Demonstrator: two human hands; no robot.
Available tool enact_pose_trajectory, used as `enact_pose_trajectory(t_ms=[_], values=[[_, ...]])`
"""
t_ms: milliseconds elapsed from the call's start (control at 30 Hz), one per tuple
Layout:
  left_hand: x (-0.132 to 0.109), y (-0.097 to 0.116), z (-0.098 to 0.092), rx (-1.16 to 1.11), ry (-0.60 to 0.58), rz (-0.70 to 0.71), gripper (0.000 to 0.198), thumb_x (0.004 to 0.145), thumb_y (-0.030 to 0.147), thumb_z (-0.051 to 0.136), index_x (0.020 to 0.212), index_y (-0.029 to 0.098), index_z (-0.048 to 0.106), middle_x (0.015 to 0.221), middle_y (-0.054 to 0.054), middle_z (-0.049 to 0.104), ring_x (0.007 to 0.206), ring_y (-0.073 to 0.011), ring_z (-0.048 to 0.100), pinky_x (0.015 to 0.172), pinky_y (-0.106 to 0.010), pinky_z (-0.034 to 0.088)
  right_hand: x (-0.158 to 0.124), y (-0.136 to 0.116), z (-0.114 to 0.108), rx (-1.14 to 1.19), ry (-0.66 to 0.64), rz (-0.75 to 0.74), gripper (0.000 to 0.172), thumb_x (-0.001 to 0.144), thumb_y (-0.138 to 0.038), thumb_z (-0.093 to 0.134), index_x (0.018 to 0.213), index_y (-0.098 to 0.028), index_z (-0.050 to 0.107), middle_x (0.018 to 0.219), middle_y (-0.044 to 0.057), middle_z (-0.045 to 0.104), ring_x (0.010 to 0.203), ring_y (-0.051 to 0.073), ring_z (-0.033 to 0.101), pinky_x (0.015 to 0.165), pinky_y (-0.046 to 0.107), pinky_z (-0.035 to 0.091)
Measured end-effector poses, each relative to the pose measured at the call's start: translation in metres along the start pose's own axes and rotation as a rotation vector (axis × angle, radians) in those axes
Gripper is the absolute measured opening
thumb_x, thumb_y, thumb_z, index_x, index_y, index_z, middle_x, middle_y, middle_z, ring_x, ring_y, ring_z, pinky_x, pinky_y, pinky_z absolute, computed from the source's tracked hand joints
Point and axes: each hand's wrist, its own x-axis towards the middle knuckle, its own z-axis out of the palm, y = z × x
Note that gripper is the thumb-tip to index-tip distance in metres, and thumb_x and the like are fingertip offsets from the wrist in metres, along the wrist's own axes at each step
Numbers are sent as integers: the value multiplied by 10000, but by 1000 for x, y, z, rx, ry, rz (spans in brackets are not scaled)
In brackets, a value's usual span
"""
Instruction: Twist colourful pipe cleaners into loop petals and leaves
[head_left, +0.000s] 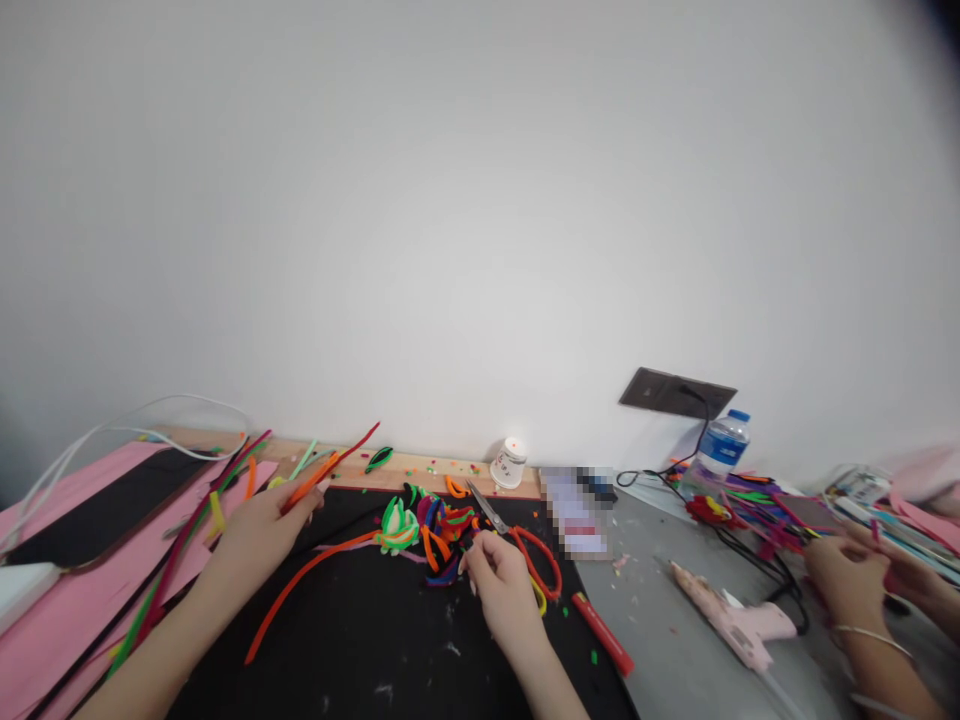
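My left hand (259,528) rests on the black mat (360,640) with its fingers closed round an orange pipe cleaner (309,482) that sticks up to the right. My right hand (501,578) grips red-handled scissors (525,550), blades pointing up and left. A heap of bent pipe cleaners (427,525) in green, orange, blue and red lies between the two hands. A long orange pipe cleaner (296,590) curves across the mat below my left hand.
Pink and black sheets (75,560) lie at left with long pipe cleaners. A small white jar (509,463) stands by the wall. A red stick (604,632), pink glue gun (731,618), water bottle (721,445) and another person's hands (862,575) are at right.
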Motion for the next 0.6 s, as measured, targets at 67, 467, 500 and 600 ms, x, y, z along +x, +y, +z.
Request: enact_pose_trajectory(t_ms=[67, 467, 500, 600], values=[[-1, 1, 1, -32, -13, 50, 301, 795, 394, 393, 707, 176, 580, 503, 46, 479, 514, -140, 496, 498, -209, 312, 0, -2, 0, 1, 1, 3, 267, 830, -261, 413, 588, -177, 489, 485, -48, 386, 458, 103, 351, 446, 213, 245], [-42, 40, 20, -363, -422, 372, 331, 855, 428, 359, 619, 208, 431, 462, 82, 294, 418, -102, 318, 426, -202, 224, -4, -9, 4, 457, -164, 28, 242, 754, -360, 593, 898, -167, 567, 567, -58, 470, 399, 57, 320, 388, 189, 219], [-46, 44, 23, -358, -478, 386, 324, 849, 423, 376, 620, 205, 448, 462, 81, 301, 422, -102, 317, 427, -201, 223, -5, -10, 5, 502, -178, 27, 283, 745, -365, 609, 944, -169, 566, 588, -53, 491, 387, 50, 320, 374, 185, 215], [-56, 52, 30, -372, -580, 398, 327, 840, 435, 402, 634, 196, 487, 499, 68, 346, 451, -101, 332, 441, -197, 231, -6, -10, 4, 586, -166, 27, 273, 752, -374, 614, 915, -157, 593, 609, -30, 535, 376, 42, 346, 367, 183, 224]])
